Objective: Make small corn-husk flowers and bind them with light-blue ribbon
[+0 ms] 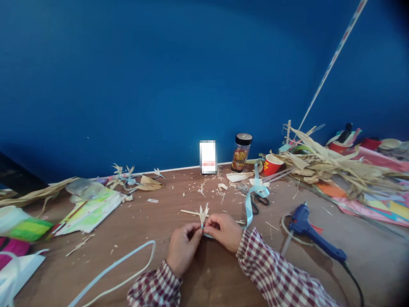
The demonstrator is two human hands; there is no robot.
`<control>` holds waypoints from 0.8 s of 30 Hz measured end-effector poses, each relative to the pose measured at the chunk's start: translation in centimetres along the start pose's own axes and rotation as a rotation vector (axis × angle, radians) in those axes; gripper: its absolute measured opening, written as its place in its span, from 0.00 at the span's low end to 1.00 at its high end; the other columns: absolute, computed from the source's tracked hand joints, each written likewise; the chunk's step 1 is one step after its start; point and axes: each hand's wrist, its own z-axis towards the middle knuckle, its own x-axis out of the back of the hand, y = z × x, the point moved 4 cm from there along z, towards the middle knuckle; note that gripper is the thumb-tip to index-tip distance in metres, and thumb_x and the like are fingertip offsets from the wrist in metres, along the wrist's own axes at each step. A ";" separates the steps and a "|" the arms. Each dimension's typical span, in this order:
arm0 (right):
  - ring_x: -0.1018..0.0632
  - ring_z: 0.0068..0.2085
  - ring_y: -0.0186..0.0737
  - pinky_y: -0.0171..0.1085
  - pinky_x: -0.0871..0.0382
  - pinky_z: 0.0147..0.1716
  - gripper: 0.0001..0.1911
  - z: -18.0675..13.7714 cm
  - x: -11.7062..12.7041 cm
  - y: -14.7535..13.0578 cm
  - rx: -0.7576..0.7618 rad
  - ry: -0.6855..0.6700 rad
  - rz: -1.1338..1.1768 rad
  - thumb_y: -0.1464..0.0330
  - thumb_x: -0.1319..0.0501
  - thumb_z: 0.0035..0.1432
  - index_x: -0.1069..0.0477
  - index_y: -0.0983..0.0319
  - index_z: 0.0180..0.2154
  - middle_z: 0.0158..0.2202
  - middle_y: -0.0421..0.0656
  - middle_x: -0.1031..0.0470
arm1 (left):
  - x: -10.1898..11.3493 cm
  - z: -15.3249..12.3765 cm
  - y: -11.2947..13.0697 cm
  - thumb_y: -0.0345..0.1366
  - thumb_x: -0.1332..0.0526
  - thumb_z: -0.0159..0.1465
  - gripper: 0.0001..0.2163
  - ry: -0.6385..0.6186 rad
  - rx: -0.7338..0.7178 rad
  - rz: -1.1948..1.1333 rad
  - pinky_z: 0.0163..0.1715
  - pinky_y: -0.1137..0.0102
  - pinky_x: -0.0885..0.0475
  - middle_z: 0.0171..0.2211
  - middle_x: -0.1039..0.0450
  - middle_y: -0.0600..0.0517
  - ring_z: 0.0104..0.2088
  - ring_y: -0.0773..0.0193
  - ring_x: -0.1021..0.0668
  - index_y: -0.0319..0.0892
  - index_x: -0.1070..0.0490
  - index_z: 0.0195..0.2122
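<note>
My left hand (182, 248) and my right hand (224, 231) meet low in the middle of the brown table (159, 256). Both pinch the base of a small pale husk flower (203, 213) that stands upright between the fingertips. A light blue ribbon (249, 204) curls up from under my right hand towards the back. Both sleeves are red and white check.
A blue glue gun (308, 230) lies to the right, its cord running off the front. Black scissors (260, 201), a red cup (271, 164), a dark-lidded jar (241, 152) and a heap of dried husks (332, 166) stand behind. Coloured papers (86, 211) lie left; a pale strap (128, 264) loops at the front.
</note>
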 end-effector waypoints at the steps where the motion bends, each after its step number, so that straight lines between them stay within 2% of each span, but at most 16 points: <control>1: 0.32 0.24 0.31 0.29 0.41 0.23 0.08 0.0 0.0 0.0 -0.004 -0.002 0.007 0.65 0.42 0.50 0.29 0.64 0.27 0.22 0.39 0.30 | 0.0 0.0 0.0 0.39 0.46 0.57 0.13 0.007 -0.001 -0.004 0.31 0.71 0.31 0.29 0.23 0.50 0.30 0.61 0.24 0.40 0.26 0.38; 7: 0.34 0.23 0.30 0.29 0.43 0.22 0.08 -0.1 -0.1 0.1 -0.026 -0.028 0.011 0.65 0.42 0.50 0.29 0.64 0.27 0.21 0.38 0.31 | -0.4 -0.3 0.3 0.37 0.47 0.58 0.13 0.011 -0.009 -0.020 0.34 0.71 0.32 0.34 0.23 0.50 0.34 0.62 0.24 0.40 0.27 0.39; 20: 0.31 0.25 0.31 0.29 0.40 0.24 0.07 -0.2 0.1 -0.4 -0.017 -0.015 0.009 0.67 0.43 0.50 0.30 0.64 0.27 0.23 0.40 0.29 | -0.5 -0.1 -0.2 0.39 0.44 0.56 0.13 0.035 0.006 -0.135 0.33 0.70 0.31 0.31 0.24 0.48 0.32 0.61 0.24 0.37 0.28 0.38; 24: 0.32 0.24 0.31 0.29 0.41 0.24 0.07 -0.2 0.2 -0.8 -0.011 -0.007 0.009 0.67 0.43 0.50 0.30 0.64 0.27 0.22 0.39 0.30 | -0.6 -0.3 -0.3 0.38 0.44 0.57 0.13 0.051 0.000 -0.192 0.34 0.70 0.30 0.33 0.24 0.47 0.33 0.62 0.24 0.37 0.29 0.39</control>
